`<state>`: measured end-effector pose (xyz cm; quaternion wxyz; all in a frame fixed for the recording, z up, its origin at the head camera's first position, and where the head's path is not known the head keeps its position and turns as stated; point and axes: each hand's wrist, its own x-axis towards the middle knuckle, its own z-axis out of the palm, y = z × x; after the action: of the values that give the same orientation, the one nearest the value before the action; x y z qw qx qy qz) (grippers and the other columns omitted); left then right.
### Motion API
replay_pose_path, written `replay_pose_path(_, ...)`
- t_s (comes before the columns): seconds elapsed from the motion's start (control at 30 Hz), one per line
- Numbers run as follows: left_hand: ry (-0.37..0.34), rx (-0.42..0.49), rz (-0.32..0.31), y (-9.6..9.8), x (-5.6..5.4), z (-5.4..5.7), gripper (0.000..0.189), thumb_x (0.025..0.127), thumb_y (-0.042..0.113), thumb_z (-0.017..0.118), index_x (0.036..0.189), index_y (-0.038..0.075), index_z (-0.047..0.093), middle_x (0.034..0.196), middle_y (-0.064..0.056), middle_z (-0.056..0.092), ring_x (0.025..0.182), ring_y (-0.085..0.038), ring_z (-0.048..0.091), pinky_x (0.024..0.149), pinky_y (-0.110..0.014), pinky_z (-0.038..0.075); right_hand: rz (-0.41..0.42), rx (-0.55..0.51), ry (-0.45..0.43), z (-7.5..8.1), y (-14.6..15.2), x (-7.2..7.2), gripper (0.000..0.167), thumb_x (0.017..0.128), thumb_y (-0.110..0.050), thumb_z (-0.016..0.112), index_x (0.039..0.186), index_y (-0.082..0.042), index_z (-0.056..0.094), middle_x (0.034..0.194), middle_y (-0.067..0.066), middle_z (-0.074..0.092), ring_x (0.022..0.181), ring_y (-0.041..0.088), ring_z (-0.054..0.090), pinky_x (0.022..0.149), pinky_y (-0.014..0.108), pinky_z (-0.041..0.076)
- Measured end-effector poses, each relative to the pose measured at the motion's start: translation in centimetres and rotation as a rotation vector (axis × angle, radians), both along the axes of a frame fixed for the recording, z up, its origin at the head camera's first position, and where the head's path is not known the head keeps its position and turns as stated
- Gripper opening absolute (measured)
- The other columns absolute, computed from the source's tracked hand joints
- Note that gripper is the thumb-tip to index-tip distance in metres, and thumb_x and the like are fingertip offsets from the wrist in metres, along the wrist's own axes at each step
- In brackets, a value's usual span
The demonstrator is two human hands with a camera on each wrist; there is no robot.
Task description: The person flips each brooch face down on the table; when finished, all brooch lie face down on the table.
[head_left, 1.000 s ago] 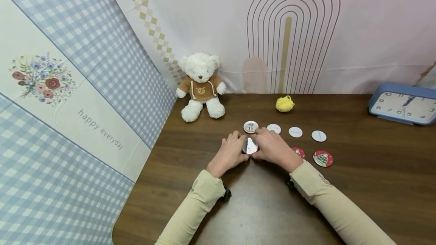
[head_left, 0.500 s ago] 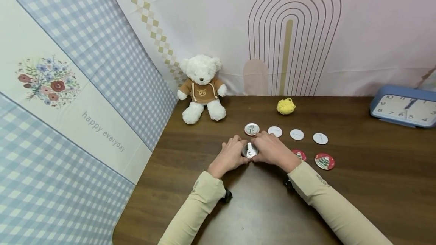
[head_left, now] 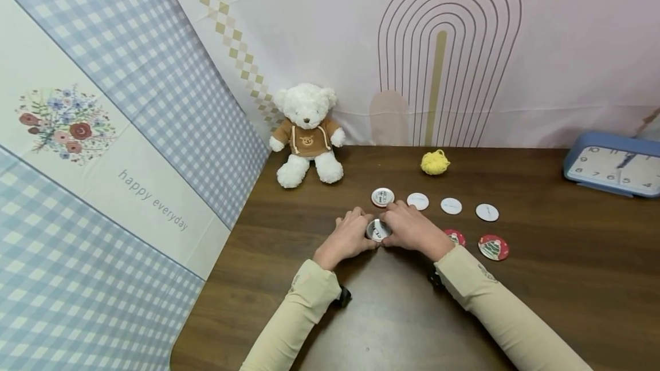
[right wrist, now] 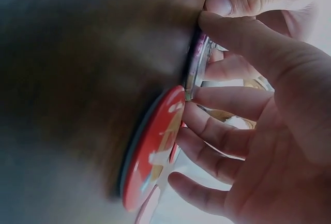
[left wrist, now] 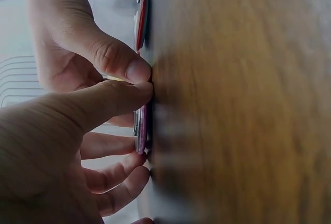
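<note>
Both hands meet around a round badge (head_left: 378,231) that lies with its shiny silver back up, close over the tabletop. My left hand (head_left: 349,236) holds its left rim, thumb at the near side and fingers at the far side. On the opposite rim my right hand (head_left: 415,231) grips in the same way, the two thumbs meeting in front. A pinkish-purple edge of this badge (left wrist: 141,133) shows low between the fingers in the left wrist view. A red badge (right wrist: 155,151) lies beside the right fingers in the right wrist view, partly under that hand in the head view.
Behind the hands stand a silver-rimmed badge (head_left: 382,197) and white discs (head_left: 451,205) in a row. Another red badge (head_left: 493,247) with a tree print lies at right. Farther back are a yellow yarn ball (head_left: 435,162), a teddy bear (head_left: 307,133) and a blue clock (head_left: 616,165).
The head view has shifted slightly. Both hands, still around the badge, have drawn a little nearer the body, widening the gap to the silver-rimmed badge behind.
</note>
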<state>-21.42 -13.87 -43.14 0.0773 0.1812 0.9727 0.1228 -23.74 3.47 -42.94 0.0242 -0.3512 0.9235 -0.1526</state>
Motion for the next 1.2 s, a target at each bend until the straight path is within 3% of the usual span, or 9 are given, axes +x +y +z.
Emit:
replay_pose_path(0.3,-0.029,-0.011,0.021,0.3,0.0,0.0,0.057,0.088,0.031,0.080,0.136,0.007,0.061,0.123,-0.012,0.055,0.111,-0.028,0.053,0.085,-0.043,0.040,0.011,0.002,-0.027,-0.3,0.0,-0.1,0.038,0.077,-0.023,0.087,0.106,-0.002,0.071,0.098,0.010,0.060,0.091,0.031,0.053,0.076,0.052,0.044)
replay_pose_path(0.57,-0.035,0.039,0.040,0.7,0.1,0.4,0.062,0.085,0.029,0.084,0.138,0.010,0.058,0.122,-0.012,0.055,0.108,-0.029,0.049,0.084,-0.043,0.039,-0.016,0.023,-0.019,0.7,1.5,0.2,0.049,0.078,-0.024,0.086,0.118,-0.001,0.070,0.113,0.017,0.063,0.104,0.038,0.056,0.084,0.061,0.044)
replay_pose_path(0.9,-0.016,0.035,0.005,2.2,0.0,0.8,0.057,0.084,0.033,0.083,0.134,0.014,0.061,0.125,-0.011,0.055,0.114,-0.030,0.045,0.088,-0.048,0.037,-0.068,0.060,-0.030,1.2,3.9,0.4,0.041,0.083,-0.025,0.081,0.113,0.001,0.069,0.099,0.013,0.060,0.096,0.036,0.056,0.084,0.064,0.044)
replay_pose_path(1.2,0.000,-0.016,-0.074,4.1,-0.2,1.2,0.059,0.086,0.034,0.082,0.137,0.015,0.060,0.132,-0.008,0.055,0.119,-0.032,0.045,0.090,-0.049,0.035,-0.076,0.050,-0.033,0.9,5.8,0.9,0.034,0.078,-0.021,0.083,0.104,-0.004,0.069,0.088,0.005,0.056,0.084,0.029,0.052,0.073,0.054,0.042)
